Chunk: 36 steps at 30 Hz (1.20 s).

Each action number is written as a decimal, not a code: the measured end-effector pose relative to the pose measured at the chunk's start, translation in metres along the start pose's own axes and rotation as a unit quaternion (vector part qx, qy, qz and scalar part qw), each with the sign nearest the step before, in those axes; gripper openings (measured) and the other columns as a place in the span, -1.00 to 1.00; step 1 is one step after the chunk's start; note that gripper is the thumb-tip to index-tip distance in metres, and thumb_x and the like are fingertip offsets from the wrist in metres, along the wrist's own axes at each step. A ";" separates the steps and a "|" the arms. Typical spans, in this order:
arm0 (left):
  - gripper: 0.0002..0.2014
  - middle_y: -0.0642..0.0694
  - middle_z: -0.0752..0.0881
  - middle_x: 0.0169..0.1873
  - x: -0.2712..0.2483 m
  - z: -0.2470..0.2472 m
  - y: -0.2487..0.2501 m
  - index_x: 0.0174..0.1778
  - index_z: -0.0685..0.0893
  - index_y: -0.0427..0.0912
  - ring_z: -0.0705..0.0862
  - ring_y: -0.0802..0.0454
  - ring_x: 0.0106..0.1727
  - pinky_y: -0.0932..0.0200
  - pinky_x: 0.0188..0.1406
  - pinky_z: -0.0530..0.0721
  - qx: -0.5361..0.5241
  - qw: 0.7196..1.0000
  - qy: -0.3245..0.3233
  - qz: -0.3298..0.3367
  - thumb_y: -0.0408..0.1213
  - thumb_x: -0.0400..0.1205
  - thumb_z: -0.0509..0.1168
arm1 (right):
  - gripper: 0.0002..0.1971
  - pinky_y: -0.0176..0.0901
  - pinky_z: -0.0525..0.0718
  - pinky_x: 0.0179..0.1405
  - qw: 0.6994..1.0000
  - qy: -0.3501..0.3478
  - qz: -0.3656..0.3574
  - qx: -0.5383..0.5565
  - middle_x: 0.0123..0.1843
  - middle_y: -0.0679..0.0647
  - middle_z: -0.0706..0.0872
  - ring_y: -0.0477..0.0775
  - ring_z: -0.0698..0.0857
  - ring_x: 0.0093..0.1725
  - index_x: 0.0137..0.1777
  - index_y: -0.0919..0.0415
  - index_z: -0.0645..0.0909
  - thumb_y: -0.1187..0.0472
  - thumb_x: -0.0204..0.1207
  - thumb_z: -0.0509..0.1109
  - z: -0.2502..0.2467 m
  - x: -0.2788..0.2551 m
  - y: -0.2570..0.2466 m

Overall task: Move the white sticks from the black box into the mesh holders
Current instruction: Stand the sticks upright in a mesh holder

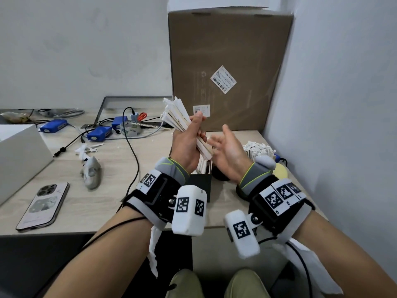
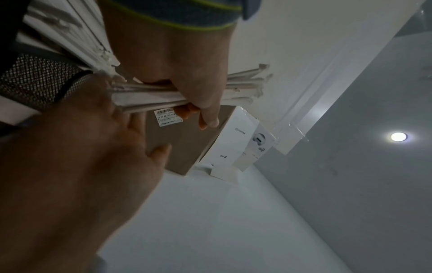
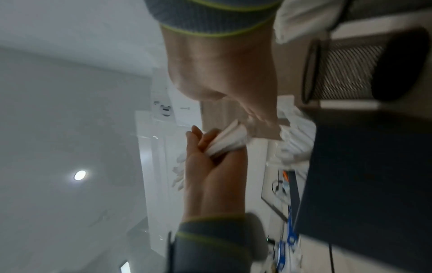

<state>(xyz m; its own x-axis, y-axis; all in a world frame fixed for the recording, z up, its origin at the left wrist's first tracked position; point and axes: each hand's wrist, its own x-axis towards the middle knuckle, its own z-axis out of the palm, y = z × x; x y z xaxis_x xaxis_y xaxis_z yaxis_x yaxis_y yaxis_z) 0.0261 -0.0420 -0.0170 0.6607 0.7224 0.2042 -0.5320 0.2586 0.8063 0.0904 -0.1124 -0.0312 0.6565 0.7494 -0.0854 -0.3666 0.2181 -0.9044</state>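
Observation:
My left hand (image 1: 193,130) grips a bundle of white sticks (image 1: 178,117) and holds it tilted in the air above the black box (image 1: 199,183). More sticks stand in that box. My right hand (image 1: 221,138) is open, palm toward the bundle, its fingers just beside the lower stick ends. In the left wrist view my left hand's fingers (image 2: 205,110) wrap round the sticks (image 2: 243,86). To the right, a mesh holder (image 3: 346,72) is packed with sticks (image 1: 257,149). A second dark round holder (image 1: 221,175) is mostly hidden under my right palm.
A tall cardboard box (image 1: 227,69) stands at the back against the right wall. A phone (image 1: 43,206), a grey object (image 1: 91,173), a black cable (image 1: 133,155) and blue devices (image 1: 100,134) lie to the left. A white box (image 1: 19,155) sits at the far left.

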 end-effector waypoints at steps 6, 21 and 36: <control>-0.85 0.10 0.55 -0.64 -0.013 0.003 -0.012 -0.29 0.63 -0.20 0.39 0.15 -0.59 0.21 -0.49 0.38 0.221 0.962 -0.159 0.005 -0.34 0.61 0.35 | -0.59 -0.15 0.37 0.53 0.884 0.006 -0.343 -0.317 0.34 -0.13 0.61 -0.14 0.49 0.47 0.38 0.08 0.56 0.02 0.71 0.00 -0.004 -0.023 -0.078; -0.77 0.13 0.56 -0.65 -0.034 0.057 -0.024 -0.32 0.63 -0.11 0.38 0.26 -0.58 0.34 -0.54 0.37 0.252 0.941 -0.225 0.013 -0.45 0.62 0.29 | -0.51 -0.16 0.66 0.12 0.910 -0.062 -0.205 -0.355 0.15 -0.04 0.74 -0.04 0.74 0.11 0.36 0.06 0.50 -0.13 0.48 0.35 -0.053 -0.062 -0.084; -0.75 -0.18 0.68 -0.23 -0.038 0.107 -0.047 0.04 0.59 -0.28 0.67 -0.01 -0.20 0.05 -0.13 0.68 0.317 0.885 -0.340 -0.032 -0.46 0.44 0.31 | -0.66 -0.03 0.69 0.17 0.918 0.026 -0.286 -0.273 -0.04 0.10 0.83 0.03 0.79 0.12 -0.26 0.26 0.68 0.20 0.66 0.17 -0.097 -0.068 -0.080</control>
<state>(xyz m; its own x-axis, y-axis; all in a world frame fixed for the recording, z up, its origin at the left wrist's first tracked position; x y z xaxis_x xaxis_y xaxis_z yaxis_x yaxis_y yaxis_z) 0.0826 -0.1503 -0.0038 0.9593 0.1116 0.2593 -0.2196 -0.2825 0.9338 0.1390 -0.2410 0.0065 0.6751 0.5760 0.4609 0.4228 0.2099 -0.8816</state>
